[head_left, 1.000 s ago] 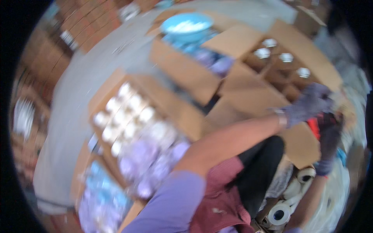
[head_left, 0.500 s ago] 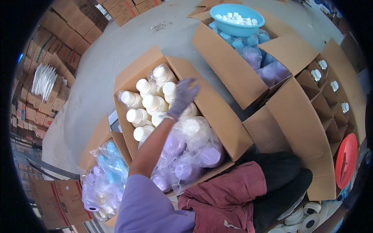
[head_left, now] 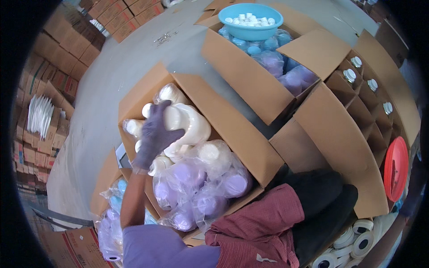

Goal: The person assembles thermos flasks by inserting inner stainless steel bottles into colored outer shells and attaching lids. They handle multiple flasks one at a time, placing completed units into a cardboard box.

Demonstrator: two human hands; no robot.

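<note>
My left hand (head_left: 157, 134), in a purple-grey glove, reaches into the open cardboard box (head_left: 223, 120) in front of me. Its thumb and fingers are spread around the top of a white plastic bottle (head_left: 196, 127), which lies tilted with its body to the right. More white bottles (head_left: 133, 127) in the box are partly covered by the hand. Purple bottles (head_left: 210, 204) in clear plastic bags fill the near end. At the far right rim, my right hand (head_left: 409, 207) is dark and unclear beside a red basin (head_left: 396, 169); its fingers cannot be made out.
A light-blue basin (head_left: 251, 31) of small white caps sits on a box of bagged bottles. To the right, a divided carton (head_left: 364, 120) holds several silver-capped bottles. White rolls (head_left: 362, 243) lie at lower right. Bagged bottles (head_left: 109, 228) stand at left, stacked cartons (head_left: 67, 49) beyond.
My left hand has moved left across the box onto the white bottles, and one bottle now lies tilted. The view has shifted, and my right forearm now shows at the right edge.
</note>
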